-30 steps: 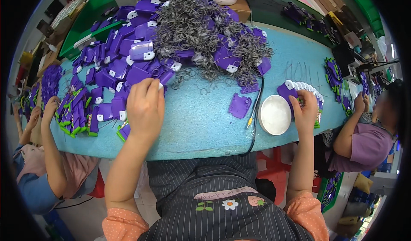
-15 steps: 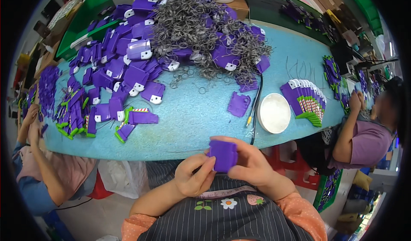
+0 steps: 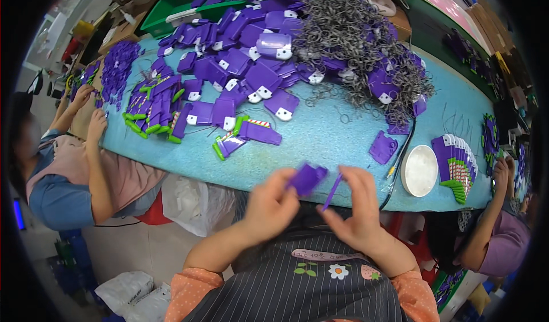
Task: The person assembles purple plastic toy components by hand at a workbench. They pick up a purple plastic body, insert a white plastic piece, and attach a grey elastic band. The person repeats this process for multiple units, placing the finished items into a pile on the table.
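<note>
Just off the table's front edge, my left hand point(image 3: 271, 205) pinches a flat purple plastic part point(image 3: 307, 179), which is smeared by motion. Facing it, my right hand point(image 3: 359, 207) grips a thin purple plastic plate point(image 3: 332, 191), seen edge-on between fingers and thumb. A small gap separates the two pieces. Beyond my right hand, a loose purple plastic piece point(image 3: 382, 147) lies on the blue table mat point(image 3: 320, 133). Left of my hands are a few purple parts with green ends and striped strips point(image 3: 254, 128).
A heap of purple and white cases point(image 3: 263, 82) and tangled grey wire rings point(image 3: 354, 42) covers the back. To the right are a white bowl point(image 3: 419, 171), a black cable point(image 3: 402, 154) and a fan of finished-looking pieces point(image 3: 456, 165). Co-workers sit on both sides.
The purple block held in both hands is now two separate pieces, one in each hand. My hands have moved apart. The view has swung left, so the table contents appear farther right.
</note>
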Motion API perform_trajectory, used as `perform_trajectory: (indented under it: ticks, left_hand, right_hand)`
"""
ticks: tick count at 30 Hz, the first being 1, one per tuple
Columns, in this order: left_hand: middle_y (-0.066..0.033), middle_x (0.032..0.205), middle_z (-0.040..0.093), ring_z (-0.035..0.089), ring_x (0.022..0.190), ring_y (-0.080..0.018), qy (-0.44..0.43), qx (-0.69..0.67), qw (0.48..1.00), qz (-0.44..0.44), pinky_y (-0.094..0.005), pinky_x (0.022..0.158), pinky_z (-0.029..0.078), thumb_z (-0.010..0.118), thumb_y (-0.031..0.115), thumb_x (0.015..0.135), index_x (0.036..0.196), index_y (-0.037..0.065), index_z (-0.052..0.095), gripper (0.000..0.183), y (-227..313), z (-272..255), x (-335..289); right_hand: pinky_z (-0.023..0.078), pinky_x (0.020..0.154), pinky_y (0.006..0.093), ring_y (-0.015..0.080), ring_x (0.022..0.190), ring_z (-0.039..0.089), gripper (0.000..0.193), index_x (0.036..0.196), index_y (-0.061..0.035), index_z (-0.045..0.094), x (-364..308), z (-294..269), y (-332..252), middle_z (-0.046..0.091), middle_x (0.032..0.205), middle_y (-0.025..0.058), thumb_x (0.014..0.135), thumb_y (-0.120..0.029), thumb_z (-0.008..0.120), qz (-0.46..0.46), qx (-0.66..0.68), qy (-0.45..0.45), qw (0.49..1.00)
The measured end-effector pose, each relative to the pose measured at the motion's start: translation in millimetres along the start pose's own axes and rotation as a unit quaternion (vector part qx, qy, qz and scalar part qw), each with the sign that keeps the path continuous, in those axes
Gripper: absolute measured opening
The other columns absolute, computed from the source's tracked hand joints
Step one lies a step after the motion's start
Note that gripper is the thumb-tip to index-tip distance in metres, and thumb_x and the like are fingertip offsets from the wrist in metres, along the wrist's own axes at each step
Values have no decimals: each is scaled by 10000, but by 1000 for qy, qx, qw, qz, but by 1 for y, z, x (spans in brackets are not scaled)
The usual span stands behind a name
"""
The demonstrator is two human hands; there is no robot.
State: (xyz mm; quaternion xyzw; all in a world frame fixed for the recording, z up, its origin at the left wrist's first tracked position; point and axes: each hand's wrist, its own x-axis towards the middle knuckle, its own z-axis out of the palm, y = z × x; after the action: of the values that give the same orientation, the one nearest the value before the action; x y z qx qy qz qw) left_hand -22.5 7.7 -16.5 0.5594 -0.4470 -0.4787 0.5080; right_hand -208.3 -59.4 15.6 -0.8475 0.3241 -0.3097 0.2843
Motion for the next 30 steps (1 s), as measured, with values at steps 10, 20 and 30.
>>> perform_trajectory:
  ticks: [10, 20, 30]
  left_hand:
    - [-159, 908, 631, 660, 745, -229, 160, -138, 975, -64, -297, 630, 554, 445, 230, 958, 1036, -19, 490, 265, -6, -101, 38]
    - [-208, 1074, 602, 645, 914, -267, 91, -154, 981, -71, -335, 780, 537, 396, 199, 971, 1184, -30, 415, 313, 0, -45, 15]
    - [-39, 961, 583, 551, 841, -72, -98, -168, 978, -74, -216, 717, 458, 508, 142, 939, 1133, -2, 466, 246, 30, 11, 18]
  right_hand:
    - [459, 734, 366, 271, 903, 538, 457, 1060, 16, 537, 94, 77, 9, 555, 944, 100, 659, -132, 696, -53, -183, -102, 976]
    - [437, 609, 368, 266, 721, 544, 198, 898, -34, 579, 64, -18, 0, 547, 755, 79, 704, -53, 617, -73, -87, -71, 991]
    - [399, 563, 363, 261, 664, 518, 509, 957, -32, 502, 23, 15, 3, 526, 785, 95, 584, -194, 809, -133, -114, 109, 979]
